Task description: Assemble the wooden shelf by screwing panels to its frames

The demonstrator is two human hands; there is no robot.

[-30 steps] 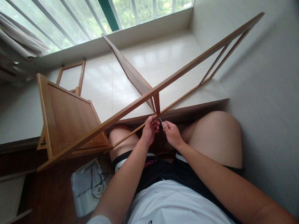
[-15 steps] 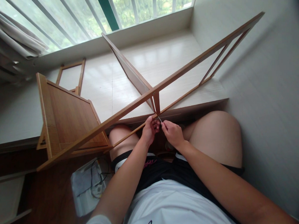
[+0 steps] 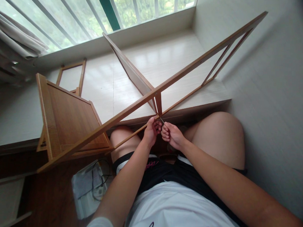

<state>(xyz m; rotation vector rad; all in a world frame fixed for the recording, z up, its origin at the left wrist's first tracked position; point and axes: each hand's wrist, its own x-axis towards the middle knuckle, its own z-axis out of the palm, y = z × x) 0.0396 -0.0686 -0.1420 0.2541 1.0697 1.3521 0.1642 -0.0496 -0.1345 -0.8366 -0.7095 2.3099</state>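
Note:
A wooden furniture frame (image 3: 181,74) of long rails and crosspieces slants across in front of me, with wooden panels joined to it. My left hand (image 3: 151,130) curls around its lower rail, close to the joint under the middle crosspiece (image 3: 158,103). Just right of it, my right hand (image 3: 171,134) is closed on a thin metal tool (image 3: 162,120) whose shaft points up at that joint. The tool's handle end is hidden in my fingers, so its exact kind does not show.
A slatted or thin panel (image 3: 131,68) leans back toward the window, and a larger wooden panel (image 3: 71,114) stands left. Behind it lies a small wooden frame (image 3: 71,66) on the pale ledge (image 3: 99,85). A plastic bag with a cable (image 3: 88,194) rests on the floor. The wall (image 3: 275,103) is close on the right.
My right hand has turned at the wrist around the tool, so its curled fingers now show. My left hand and the wooden frame stay almost where they were.

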